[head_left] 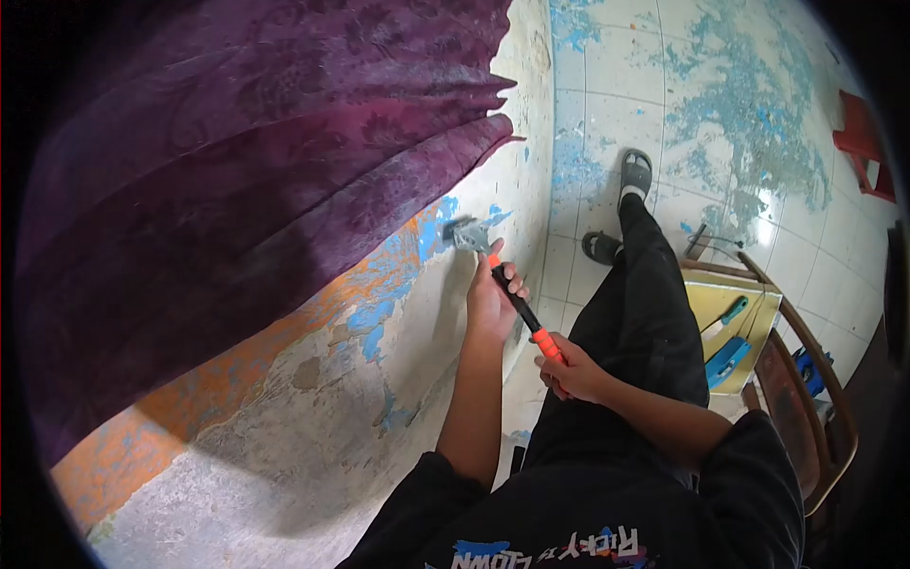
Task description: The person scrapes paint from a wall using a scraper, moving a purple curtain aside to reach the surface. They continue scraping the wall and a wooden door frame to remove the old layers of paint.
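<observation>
A long-handled scraper (524,311) with a black and orange handle reaches up toward the wall, and both hands are closed round it. My left hand (490,302) wraps the upper part of the handle, just below the grey metal head. Around the orange lower end, my right hand (572,369) is clenched, close in front of my legs. The scraper's head (466,235) is right at the wall (322,408), over a patch of blue paint (431,237). Flaking orange paint (223,379) and bare grey plaster show on the wall below it.
A purple patterned curtain (265,161) hangs over the upper wall. Paint flecks cover the white floor tiles (621,114). To my right, a wooden chair (817,417) bears a yellow board (701,313) with a green-handled tool (735,308) and a blue tool (727,365). A red stool (861,142) stands farther off.
</observation>
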